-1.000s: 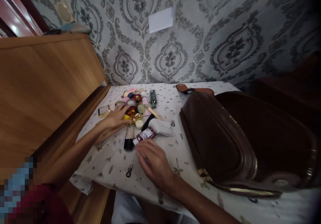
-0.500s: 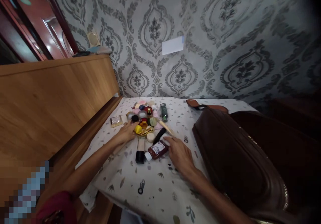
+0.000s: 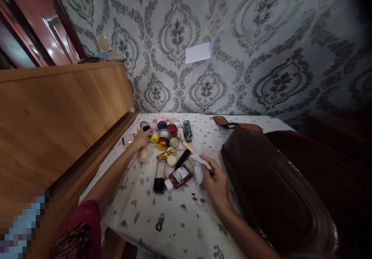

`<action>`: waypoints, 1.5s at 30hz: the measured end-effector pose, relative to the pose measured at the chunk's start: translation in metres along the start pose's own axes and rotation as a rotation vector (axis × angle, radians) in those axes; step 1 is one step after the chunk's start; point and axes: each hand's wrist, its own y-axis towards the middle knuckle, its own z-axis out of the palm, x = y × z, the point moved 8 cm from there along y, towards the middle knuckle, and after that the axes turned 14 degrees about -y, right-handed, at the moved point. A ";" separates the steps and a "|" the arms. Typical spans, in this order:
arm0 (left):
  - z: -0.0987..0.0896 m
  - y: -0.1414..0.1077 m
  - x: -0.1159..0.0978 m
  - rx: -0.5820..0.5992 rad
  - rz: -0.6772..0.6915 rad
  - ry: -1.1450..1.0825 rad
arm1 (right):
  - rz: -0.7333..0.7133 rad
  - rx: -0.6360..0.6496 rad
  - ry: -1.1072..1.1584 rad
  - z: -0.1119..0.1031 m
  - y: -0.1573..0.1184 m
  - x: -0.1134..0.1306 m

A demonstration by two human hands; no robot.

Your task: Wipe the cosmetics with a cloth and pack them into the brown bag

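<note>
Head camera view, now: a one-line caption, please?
Right hand pinches a white cloth beside a red-brown bottle; left hand reaches into cosmetics near a brown bag.

Patterned grey wallpaper (image 3: 217, 15) rises behind the wooden panel (image 3: 66, 104). On the panel's top lies a pale bundle (image 3: 112, 56). Beyond the panel stands a reddish door (image 3: 31, 19); right of the panel, white paper (image 3: 198, 53) shows against the wallpaper.

Two hands (image 3: 142, 138) (image 3: 215, 183) are sharing one table (image 3: 174, 220) with one bag (image 3: 261, 181), one green bottle (image 3: 187, 131), one red bottle (image 3: 180, 176) and one cloth (image 3: 198, 172).
</note>
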 end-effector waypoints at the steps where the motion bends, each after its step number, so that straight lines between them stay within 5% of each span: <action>1: -0.004 -0.002 -0.001 -0.009 -0.015 0.010 | 0.003 -0.021 0.024 -0.002 0.000 0.000; 6: -0.009 -0.053 -0.034 -0.029 0.049 0.041 | 0.008 -0.140 0.076 -0.008 0.001 -0.001; 11: 0.036 -0.164 -0.118 0.162 0.689 -0.005 | 0.037 -0.155 0.089 -0.008 0.001 -0.003; 15: 0.069 -0.199 -0.131 0.129 0.877 0.149 | 0.060 -0.146 0.091 -0.007 0.000 -0.004; 20: 0.080 -0.158 -0.129 0.070 0.936 0.296 | 0.100 -0.106 0.113 -0.003 -0.001 -0.008; 26: 0.088 -0.092 -0.147 0.029 0.840 0.341 | 0.094 -0.085 0.095 -0.003 -0.002 -0.010; 30: 0.091 -0.073 -0.158 -0.021 0.769 0.293 | 0.072 -0.086 0.071 -0.004 -0.002 -0.009; 36: 0.059 -0.069 -0.163 -0.043 0.758 0.064 | 0.102 -0.056 0.065 -0.003 -0.004 -0.005; 41: 0.026 -0.008 -0.129 -0.092 0.413 0.047 | 0.139 -0.041 0.079 0.000 -0.004 -0.006; 45: 0.033 0.044 -0.118 0.002 0.343 0.085 | 0.140 -0.047 0.063 0.001 -0.002 -0.007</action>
